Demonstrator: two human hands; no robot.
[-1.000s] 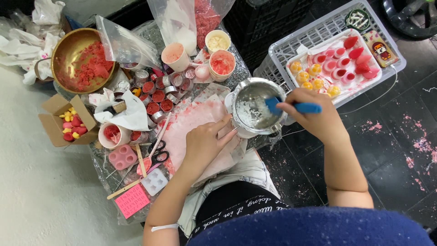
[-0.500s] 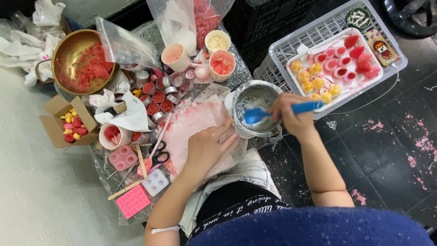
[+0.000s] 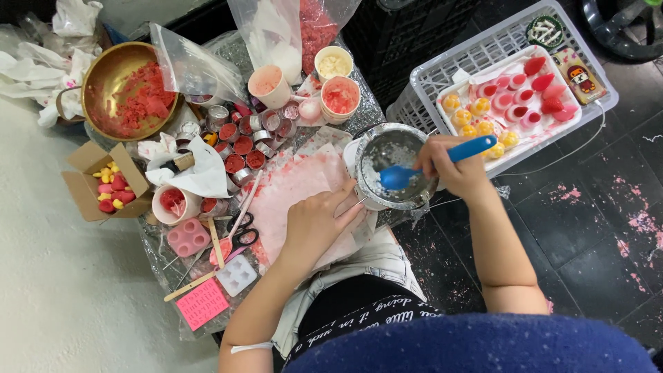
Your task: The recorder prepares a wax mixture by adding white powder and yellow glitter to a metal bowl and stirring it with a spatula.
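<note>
My right hand (image 3: 457, 171) grips the handle of a blue spatula (image 3: 427, 164), whose blade rests inside a round metal sieve (image 3: 387, 148) holding white crumbs. The sieve sits at the right edge of a pink-stained paper sheet (image 3: 297, 186). My left hand (image 3: 318, 224) lies flat on that sheet, fingers touching the sieve's rim and wire handle. Small round metal tins (image 3: 242, 148) filled with red wax stand left of the sheet.
A brass bowl (image 3: 103, 76) of red shavings sits far left, a cardboard box (image 3: 97, 183) of small shapes below it. Paper cups (image 3: 340, 97), scissors (image 3: 242, 238), pink moulds (image 3: 188, 238) and plastic bags crowd the surface. A white basket (image 3: 428, 86) at right holds a tray of red and yellow pieces.
My right hand has swung the spatula down into the sieve, the blade now pointing left. My left hand has slid up to the sieve's rim.
</note>
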